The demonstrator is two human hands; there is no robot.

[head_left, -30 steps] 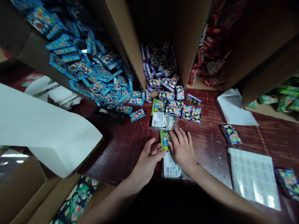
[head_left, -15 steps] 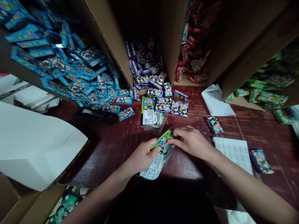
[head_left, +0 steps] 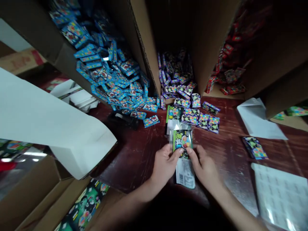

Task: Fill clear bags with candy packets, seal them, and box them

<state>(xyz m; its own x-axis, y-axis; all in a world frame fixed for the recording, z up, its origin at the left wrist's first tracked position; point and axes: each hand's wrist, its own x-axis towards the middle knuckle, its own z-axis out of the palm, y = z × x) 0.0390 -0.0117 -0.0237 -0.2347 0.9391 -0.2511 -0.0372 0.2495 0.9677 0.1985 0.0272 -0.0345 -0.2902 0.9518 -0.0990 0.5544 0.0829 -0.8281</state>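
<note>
Both hands hold one clear plastic packet (head_left: 183,145) with a green printed card and a white barcode end, just above the dark red table (head_left: 141,150). My left hand (head_left: 165,166) pinches its left side, thumb on the green card. My right hand (head_left: 204,166) pinches its right side. Just beyond the packet lies another green-topped packet (head_left: 173,113) next to a row of small purple packs (head_left: 201,117).
Cardboard bins stand at the back: blue packs (head_left: 115,77) spilling left, purple packs (head_left: 179,81) centre, red packs (head_left: 228,73) right. A big white sheet (head_left: 48,125) covers the left. White paper (head_left: 257,118), a loose pack (head_left: 254,148) and a label sheet (head_left: 281,195) lie right.
The packet was pressed flat on the table, then lifted and tilted; now both hands hold it upright by its sides, nearer the pile of purple packs. The camera view has shifted.
</note>
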